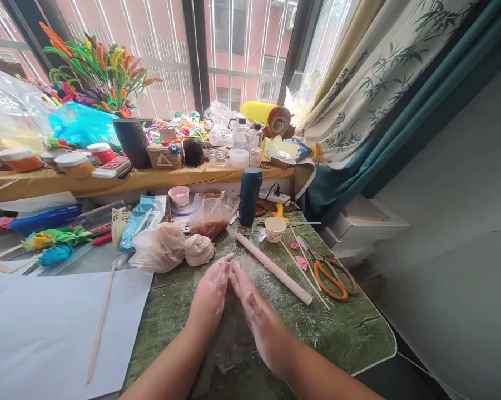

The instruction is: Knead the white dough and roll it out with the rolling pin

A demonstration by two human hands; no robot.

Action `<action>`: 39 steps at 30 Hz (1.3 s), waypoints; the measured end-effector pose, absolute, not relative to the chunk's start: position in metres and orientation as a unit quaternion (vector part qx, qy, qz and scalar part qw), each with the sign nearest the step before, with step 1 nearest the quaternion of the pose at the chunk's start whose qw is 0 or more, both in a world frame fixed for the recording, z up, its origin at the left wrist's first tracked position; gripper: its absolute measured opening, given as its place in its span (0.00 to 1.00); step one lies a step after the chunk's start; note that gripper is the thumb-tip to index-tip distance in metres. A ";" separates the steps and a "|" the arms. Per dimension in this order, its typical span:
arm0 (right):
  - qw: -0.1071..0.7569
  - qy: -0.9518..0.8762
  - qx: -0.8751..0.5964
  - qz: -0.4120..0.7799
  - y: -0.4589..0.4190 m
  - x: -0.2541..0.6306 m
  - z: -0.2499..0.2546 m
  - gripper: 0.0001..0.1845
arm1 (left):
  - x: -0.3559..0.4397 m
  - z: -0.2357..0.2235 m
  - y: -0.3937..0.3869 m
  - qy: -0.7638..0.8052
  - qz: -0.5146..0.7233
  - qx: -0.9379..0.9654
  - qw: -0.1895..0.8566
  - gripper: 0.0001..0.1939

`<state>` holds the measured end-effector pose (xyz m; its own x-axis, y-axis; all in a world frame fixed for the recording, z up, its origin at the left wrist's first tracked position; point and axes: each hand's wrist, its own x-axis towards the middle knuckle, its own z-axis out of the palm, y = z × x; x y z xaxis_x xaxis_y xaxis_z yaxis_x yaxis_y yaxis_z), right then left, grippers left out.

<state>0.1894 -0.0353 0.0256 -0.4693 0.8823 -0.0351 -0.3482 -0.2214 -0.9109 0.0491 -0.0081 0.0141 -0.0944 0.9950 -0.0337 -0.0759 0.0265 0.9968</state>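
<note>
My left hand [212, 288] and my right hand [252, 303] meet at the fingers above the green table, palms turned toward each other. White powder coats the fingers and the side of my right hand. Whatever lies between them, if anything, is hidden. Just beyond my left fingertips sits a lump of off-white dough or clay [199, 250], beside a crumpled plastic bag [158, 247]. A pale rolling pin [273, 268] lies slantwise to the right of my hands, touched by neither. White dust and a clear plastic sheet cover the tabletop around them.
At right are scissors [331, 278], thin wooden sticks [302, 266], a paper cup [275, 229] and a yellow glue gun [280, 214]. A dark blue bottle [250, 197] stands behind. White paper [45, 333] with a stick [101, 322] lies left. The windowsill [217, 174] is crowded.
</note>
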 end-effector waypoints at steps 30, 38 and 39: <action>0.489 -0.257 -0.343 0.760 0.000 0.193 0.003 0.22 | 0.046 -0.002 -0.004 0.455 0.415 0.745 0.258 0.25; 0.475 -0.100 -0.331 0.809 -0.008 0.176 0.008 0.23 | 0.056 0.000 -0.021 0.400 0.243 0.884 0.019 0.48; 0.471 -0.113 -0.339 0.806 -0.011 0.172 0.008 0.23 | 0.057 0.001 -0.021 0.407 0.248 0.879 0.001 0.48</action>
<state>0.1721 -0.0109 0.0076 -0.3264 0.8370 -0.4393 -0.6833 -0.5300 -0.5022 0.0570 -0.0211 0.0006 0.5451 0.7162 0.4358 0.7156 -0.6683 0.2032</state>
